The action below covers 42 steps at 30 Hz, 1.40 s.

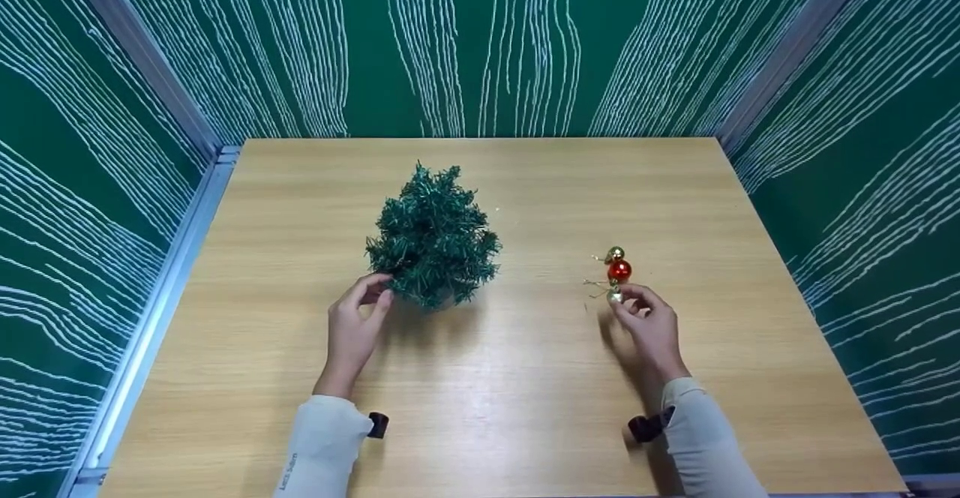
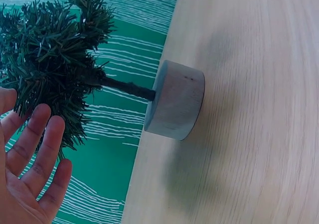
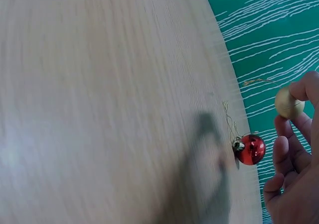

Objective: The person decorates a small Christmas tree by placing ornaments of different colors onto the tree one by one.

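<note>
A small artificial Christmas tree of dark green tinsel stands left of centre. Its round pale wooden base and thin trunk show in the left wrist view. At the tree's lower left, my left hand has its fingertips right at the branches, the fingers loosely extended. My right hand pinches a gold bauble between thumb and fingers, a thin gold loop trailing from it. Just beyond that hand a shiny red bauble lies on the table, with another gold bauble behind it.
The light wooden table is bounded by green walls with wavy white lines at the back and sides. A metal frame rail runs along the left edge. Dark wrist devices sit at both sleeves.
</note>
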Each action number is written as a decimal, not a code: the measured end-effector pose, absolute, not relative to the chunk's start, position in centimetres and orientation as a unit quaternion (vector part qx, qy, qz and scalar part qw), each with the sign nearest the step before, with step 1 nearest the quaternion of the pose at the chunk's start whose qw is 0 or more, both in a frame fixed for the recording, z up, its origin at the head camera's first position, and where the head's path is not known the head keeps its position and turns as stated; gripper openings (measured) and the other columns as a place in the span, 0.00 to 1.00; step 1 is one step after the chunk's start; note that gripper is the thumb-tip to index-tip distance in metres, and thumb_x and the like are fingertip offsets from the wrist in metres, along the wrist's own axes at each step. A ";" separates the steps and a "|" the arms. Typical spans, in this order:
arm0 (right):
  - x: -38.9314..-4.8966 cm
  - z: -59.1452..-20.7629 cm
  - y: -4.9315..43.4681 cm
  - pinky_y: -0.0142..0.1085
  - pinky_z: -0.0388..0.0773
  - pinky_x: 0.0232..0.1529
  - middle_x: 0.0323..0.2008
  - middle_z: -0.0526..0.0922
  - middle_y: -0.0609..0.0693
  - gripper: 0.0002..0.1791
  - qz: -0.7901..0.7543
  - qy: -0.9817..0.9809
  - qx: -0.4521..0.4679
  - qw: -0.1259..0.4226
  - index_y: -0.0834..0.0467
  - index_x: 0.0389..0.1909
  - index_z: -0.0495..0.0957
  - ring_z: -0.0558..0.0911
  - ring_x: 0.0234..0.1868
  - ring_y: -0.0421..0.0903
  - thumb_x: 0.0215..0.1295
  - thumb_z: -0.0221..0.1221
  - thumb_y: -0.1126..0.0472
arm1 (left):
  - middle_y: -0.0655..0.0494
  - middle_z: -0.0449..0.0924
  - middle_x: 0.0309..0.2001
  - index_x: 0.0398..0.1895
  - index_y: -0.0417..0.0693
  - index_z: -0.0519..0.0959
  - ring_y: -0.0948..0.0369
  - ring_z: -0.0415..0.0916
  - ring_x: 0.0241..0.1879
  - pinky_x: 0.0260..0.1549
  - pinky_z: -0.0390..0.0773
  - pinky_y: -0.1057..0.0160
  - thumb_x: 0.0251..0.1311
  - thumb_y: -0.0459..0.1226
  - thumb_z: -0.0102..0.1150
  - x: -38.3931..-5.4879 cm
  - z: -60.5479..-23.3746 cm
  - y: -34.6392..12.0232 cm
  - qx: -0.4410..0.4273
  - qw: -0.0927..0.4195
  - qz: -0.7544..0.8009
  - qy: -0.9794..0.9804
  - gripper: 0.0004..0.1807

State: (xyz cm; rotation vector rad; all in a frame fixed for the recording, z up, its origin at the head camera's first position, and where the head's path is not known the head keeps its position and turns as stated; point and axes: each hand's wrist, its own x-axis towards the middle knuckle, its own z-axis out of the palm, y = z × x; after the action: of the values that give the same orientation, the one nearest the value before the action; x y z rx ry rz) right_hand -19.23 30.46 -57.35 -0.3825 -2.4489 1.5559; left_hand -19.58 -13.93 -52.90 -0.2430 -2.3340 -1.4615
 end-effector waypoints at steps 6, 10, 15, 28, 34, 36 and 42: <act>-19.0 -57.3 30.2 0.27 0.68 0.30 0.36 0.79 0.44 0.15 0.543 -0.822 -0.128 0.111 0.58 0.47 0.81 0.72 0.33 0.38 0.59 0.68 0.62 | 0.55 0.85 0.39 0.50 0.47 0.82 0.58 0.82 0.40 0.44 0.80 0.58 0.66 0.37 0.61 -19.6 -52.9 -13.9 -0.086 0.189 -0.514 -0.832 0.12; -18.8 -57.3 29.9 0.28 0.67 0.32 0.36 0.79 0.43 0.15 0.553 -0.815 -0.128 0.118 0.59 0.47 0.80 0.72 0.33 0.38 0.59 0.68 0.62 | 0.55 0.85 0.38 0.50 0.47 0.82 0.58 0.82 0.40 0.44 0.80 0.56 0.65 0.37 0.61 -19.6 -52.9 -13.9 -0.087 0.188 -0.513 -0.833 0.12; -18.7 -57.4 29.8 0.29 0.66 0.32 0.36 0.80 0.42 0.15 0.563 -0.806 -0.123 0.134 0.60 0.45 0.81 0.72 0.32 0.39 0.57 0.69 0.65 | 0.54 0.85 0.37 0.49 0.46 0.82 0.58 0.82 0.39 0.44 0.80 0.55 0.65 0.36 0.61 -19.7 -52.8 -13.8 -0.091 0.195 -0.507 -0.835 0.11; -17.4 -54.0 28.0 0.30 0.66 0.35 0.41 0.80 0.51 0.15 0.551 -0.817 -0.130 0.110 0.64 0.47 0.79 0.72 0.36 0.44 0.60 0.66 0.66 | 0.53 0.85 0.38 0.44 0.44 0.81 0.59 0.82 0.39 0.42 0.81 0.60 0.62 0.32 0.62 -19.7 -52.7 -13.5 -0.090 0.191 -0.515 -0.831 0.08; -18.1 -56.3 28.8 0.32 0.66 0.36 0.41 0.80 0.49 0.16 0.558 -0.812 -0.131 0.114 0.60 0.48 0.80 0.72 0.35 0.40 0.59 0.68 0.64 | 0.52 0.84 0.38 0.42 0.42 0.81 0.59 0.82 0.37 0.41 0.81 0.60 0.61 0.31 0.63 -19.7 -52.7 -13.4 -0.093 0.195 -0.516 -0.829 0.07; -18.2 -56.9 29.0 0.31 0.65 0.36 0.40 0.80 0.46 0.16 0.560 -0.810 -0.130 0.118 0.59 0.47 0.80 0.72 0.35 0.40 0.58 0.68 0.63 | 0.53 0.84 0.38 0.42 0.42 0.81 0.59 0.82 0.38 0.41 0.82 0.59 0.62 0.31 0.63 -19.6 -52.7 -13.3 -0.093 0.193 -0.519 -0.827 0.07; -18.1 -56.7 28.6 0.34 0.64 0.38 0.37 0.80 0.44 0.14 0.561 -0.809 -0.107 0.138 0.59 0.46 0.81 0.73 0.34 0.40 0.58 0.68 0.64 | 0.52 0.85 0.38 0.41 0.42 0.80 0.58 0.82 0.38 0.42 0.82 0.57 0.62 0.30 0.62 -19.3 -52.6 -13.1 -0.097 0.194 -0.526 -0.822 0.06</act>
State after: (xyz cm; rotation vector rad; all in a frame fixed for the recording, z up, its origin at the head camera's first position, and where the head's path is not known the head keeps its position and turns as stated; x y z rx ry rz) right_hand -18.05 28.56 -56.73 -0.3085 -2.3407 1.6240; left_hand -19.34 -13.11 -52.59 -0.2715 -2.3061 -1.4748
